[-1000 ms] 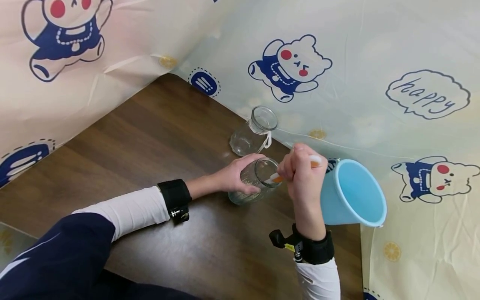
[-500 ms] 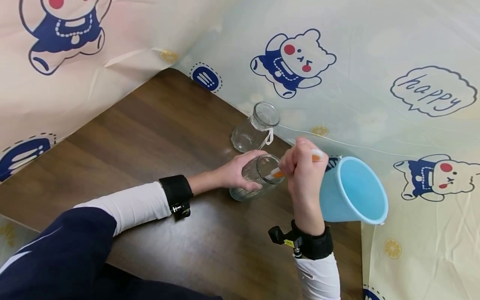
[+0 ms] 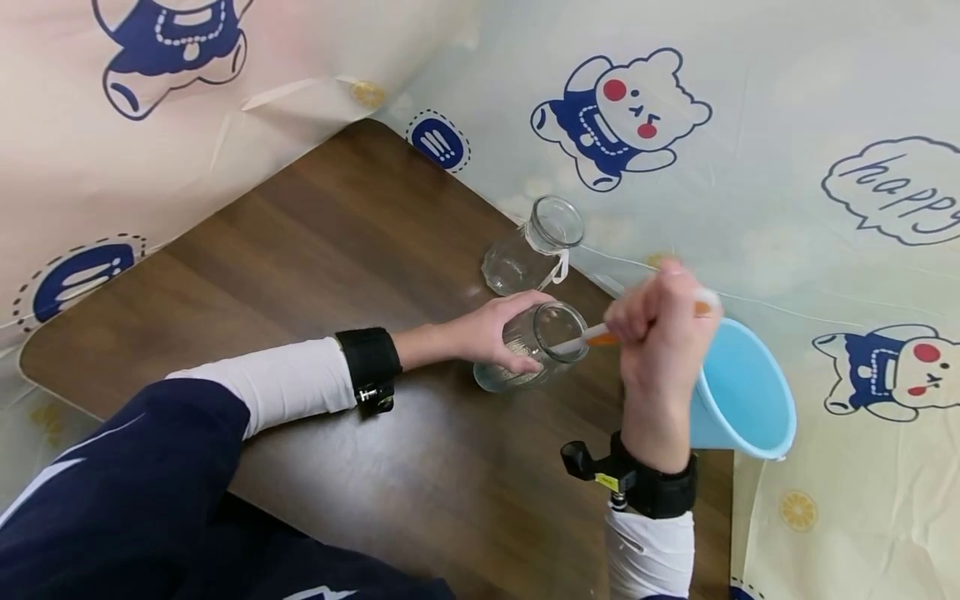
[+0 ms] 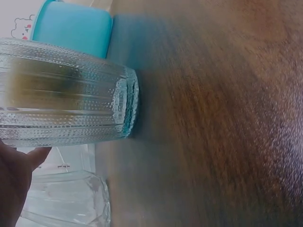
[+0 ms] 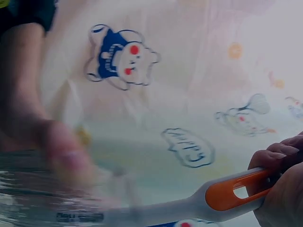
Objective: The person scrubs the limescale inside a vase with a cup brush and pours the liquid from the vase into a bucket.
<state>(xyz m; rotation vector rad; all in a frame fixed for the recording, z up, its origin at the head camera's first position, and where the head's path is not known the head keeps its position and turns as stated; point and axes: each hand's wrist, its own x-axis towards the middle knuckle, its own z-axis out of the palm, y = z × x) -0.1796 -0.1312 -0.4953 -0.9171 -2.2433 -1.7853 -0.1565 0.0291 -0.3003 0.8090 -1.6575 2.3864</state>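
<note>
My left hand [image 3: 491, 333] grips a ribbed, beaded clear glass jar [image 3: 517, 343] around its side, thumb in front. The jar leans with its mouth toward the right. In my right fist [image 3: 663, 325] is the white-and-orange handle of a bottle brush [image 5: 227, 195], its shaft passing through the jar's mouth. Inside the jar, a blurred yellowish-green sponge head [image 4: 45, 87] shows through the glass in the left wrist view. Fingers [image 5: 71, 158] of the left hand lie along the jar in the right wrist view.
A second glass jar [image 3: 517, 260] with a white ribbon at its neck stands just behind. On the right is a light blue bucket [image 3: 705, 421]. A printed bear-pattern sheet [image 3: 750, 167] encloses the brown wooden table [image 3: 330, 242] at the back and sides.
My right hand has moved right, away from the jar's mouth, drawing more of the brush's white shaft out. My left hand still holds the jar. The head view has shifted slightly.
</note>
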